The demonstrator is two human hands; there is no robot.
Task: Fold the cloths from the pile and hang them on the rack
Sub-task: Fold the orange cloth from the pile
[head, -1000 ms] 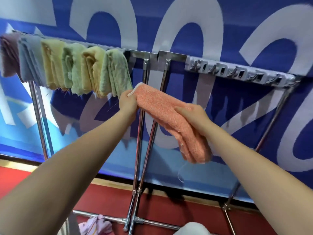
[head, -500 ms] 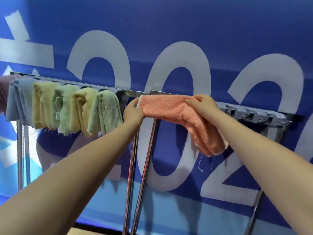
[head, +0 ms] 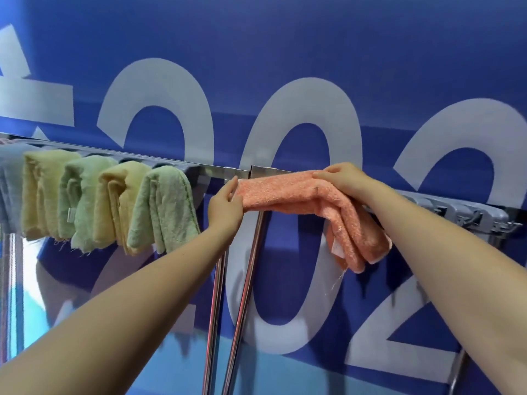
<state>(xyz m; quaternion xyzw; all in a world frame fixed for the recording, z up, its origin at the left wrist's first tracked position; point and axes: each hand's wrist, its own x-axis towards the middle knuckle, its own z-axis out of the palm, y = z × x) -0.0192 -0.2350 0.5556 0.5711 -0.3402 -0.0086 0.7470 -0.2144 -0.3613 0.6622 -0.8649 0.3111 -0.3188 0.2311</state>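
Right, you have the orange cloth [head: 288, 192] up at the top rail of the rack [head: 263, 170], stretched out level between your two hands. Your left hand [head: 225, 205] pinches its left end, thumb on the near side and fingers curled round the edge, just below the joint where the two rail sections meet. Your right hand [head: 340, 178] lies on top of the cloth further along, fingers bent down over the upper fold and gripping it against the rail. Past that hand the cloth's loose folded end droops down and to the right, with a small white tag and a trailing thread showing near the bottom.

Over on the left stretch of the rail, five folded cloths hang side by side, touching one another: a green cloth [head: 165, 209] nearest your left hand, then a yellow cloth [head: 119, 203], a second green cloth [head: 82, 201], a pale yellow cloth [head: 40, 192] and a blue-grey cloth [head: 8, 189] at the frame's edge. To the right of the orange cloth, a row of grey clips [head: 467, 212] runs along the rail. Two shiny upright poles [head: 245, 280] drop from the joint, just under your left hand. Behind it all is a blue banner [head: 285, 52] with big pale numerals.
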